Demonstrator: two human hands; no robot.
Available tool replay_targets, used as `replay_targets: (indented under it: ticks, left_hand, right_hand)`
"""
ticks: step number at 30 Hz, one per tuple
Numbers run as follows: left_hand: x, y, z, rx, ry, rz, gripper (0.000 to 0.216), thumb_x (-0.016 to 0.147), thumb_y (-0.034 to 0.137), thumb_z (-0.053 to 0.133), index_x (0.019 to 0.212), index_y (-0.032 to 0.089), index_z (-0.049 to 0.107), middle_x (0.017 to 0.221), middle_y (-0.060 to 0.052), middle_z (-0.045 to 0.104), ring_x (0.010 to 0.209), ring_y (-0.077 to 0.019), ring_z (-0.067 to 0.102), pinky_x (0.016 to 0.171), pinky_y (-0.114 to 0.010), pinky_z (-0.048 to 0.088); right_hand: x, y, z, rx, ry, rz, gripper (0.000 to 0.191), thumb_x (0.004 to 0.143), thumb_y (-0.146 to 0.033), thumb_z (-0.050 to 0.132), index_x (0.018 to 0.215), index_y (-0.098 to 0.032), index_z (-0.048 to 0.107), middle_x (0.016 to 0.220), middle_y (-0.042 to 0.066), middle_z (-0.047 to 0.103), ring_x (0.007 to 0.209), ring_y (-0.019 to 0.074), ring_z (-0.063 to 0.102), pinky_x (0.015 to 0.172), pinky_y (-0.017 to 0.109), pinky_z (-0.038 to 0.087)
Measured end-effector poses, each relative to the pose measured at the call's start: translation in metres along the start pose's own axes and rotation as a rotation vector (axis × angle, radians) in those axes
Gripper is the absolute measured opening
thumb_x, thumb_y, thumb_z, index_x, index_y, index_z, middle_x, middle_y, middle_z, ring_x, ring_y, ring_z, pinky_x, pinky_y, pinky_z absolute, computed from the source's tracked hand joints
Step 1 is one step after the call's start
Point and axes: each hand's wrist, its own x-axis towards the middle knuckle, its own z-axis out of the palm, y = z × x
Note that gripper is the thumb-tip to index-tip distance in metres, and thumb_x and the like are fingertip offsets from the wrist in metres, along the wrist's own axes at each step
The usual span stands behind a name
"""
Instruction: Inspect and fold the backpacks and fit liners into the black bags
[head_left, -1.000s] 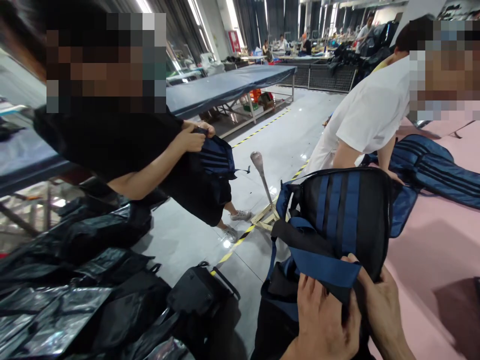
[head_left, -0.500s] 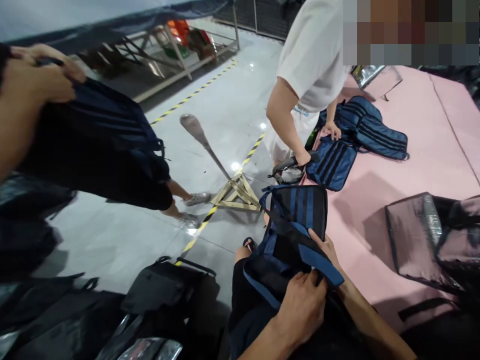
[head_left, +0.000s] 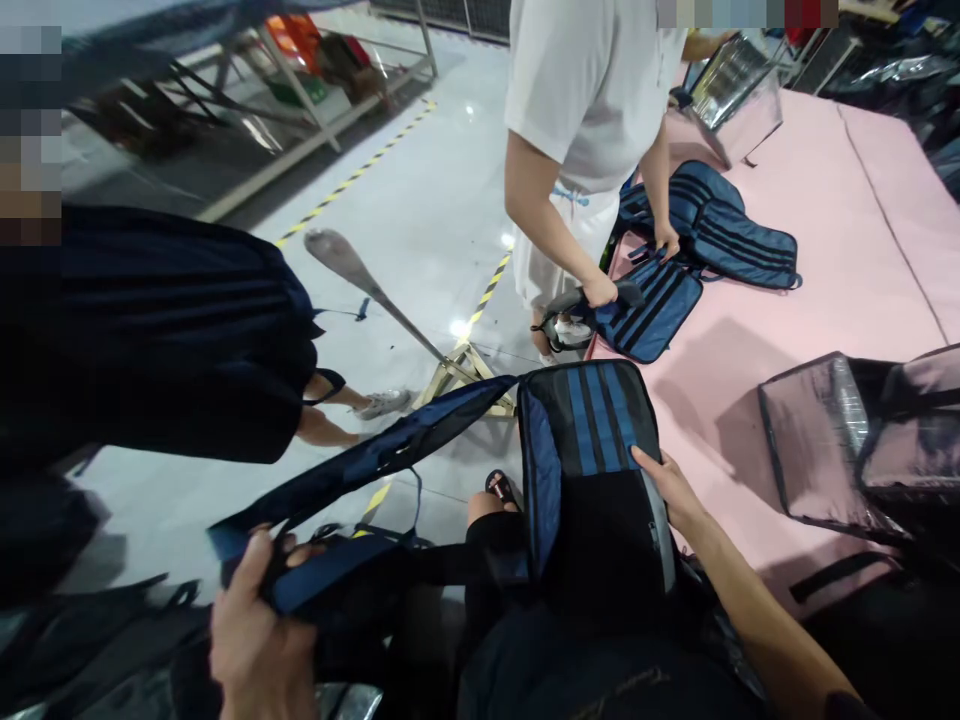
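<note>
The left hand (head_left: 259, 625) — clenched round blue-and-black fabric straps (head_left: 330, 572) — holds them left of a black fabric backpack with blue stripes (head_left: 600, 425) beside the flat pink table (head_left: 825, 260); the right hand (head_left: 673, 492) pinches its right edge — beyond, a white-shirted co-worker (head_left: 589, 120) touches a blue, black-striped bag (head_left: 660, 312)

free: pink tabletop (head_left: 709, 420) beside backpack (head_left: 592, 500) | obstacles: stand (head_left: 373, 290), shiny box (head_left: 806, 440)
</note>
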Motion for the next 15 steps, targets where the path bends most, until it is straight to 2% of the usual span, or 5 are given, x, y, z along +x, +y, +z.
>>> replay_targets:
  ticks: [3,5,10,13,15]
  left_hand:
    - [0.023,-0.045,-0.012,0.111,0.124,-0.103,0.022,0.073,0.017,0.088,0.091,0.017,0.075,0.068,0.005,0.069,0.058,-0.0124,0.058,0.055,-0.022,0.053]
    - [0.032,-0.082,-0.017,0.247,0.144,-0.135,0.036,0.069,0.021,0.094,0.101,0.014,0.081,0.069,0.003,0.073,0.059,-0.0158,0.063,0.057,-0.027,0.053]
    - [0.034,-0.150,-0.029,0.442,-0.018,-0.217,0.046,0.070,0.035,0.098,0.106,0.010,0.084,0.069,-0.001,0.077,0.064,-0.0208,0.068,0.063,-0.031,0.055]
    - [0.027,-0.169,-0.031,0.486,-0.063,-0.224,0.053,0.072,0.039,0.097,0.114,0.010,0.084,0.072,-0.003,0.078,0.070,-0.0233,0.072,0.067,-0.032,0.057]
    - [0.016,-0.175,-0.026,0.472,-0.141,-0.201,0.059,0.073,0.045,0.097,0.120,0.012,0.082,0.082,-0.004,0.082,0.081,-0.0261,0.077,0.075,-0.034,0.061]
  right_hand:
    - [0.005,-0.013,-0.011,-0.036,-0.040,0.019,0.049,0.091,-0.048,0.092,0.126,-0.017,0.080,0.110,0.011,0.089,0.093,0.0290,0.086,0.086,0.037,0.070]
    - [0.007,-0.019,-0.014,-0.068,-0.047,0.052,0.049,0.090,-0.048,0.093,0.125,-0.016,0.080,0.107,0.012,0.089,0.088,0.0284,0.086,0.081,0.036,0.070]
    - [0.005,-0.025,-0.011,-0.117,0.022,0.081,0.043,0.090,-0.044,0.093,0.120,-0.016,0.080,0.098,0.011,0.089,0.083,0.0283,0.085,0.075,0.035,0.070]
    - [0.002,-0.028,-0.008,-0.120,0.018,0.078,0.044,0.089,-0.045,0.094,0.119,-0.016,0.079,0.097,0.011,0.089,0.081,0.0284,0.085,0.074,0.036,0.069]
    - [0.002,-0.028,-0.007,-0.133,0.011,0.071,0.046,0.088,-0.047,0.095,0.118,-0.016,0.079,0.098,0.011,0.089,0.082,0.0289,0.085,0.073,0.036,0.069]
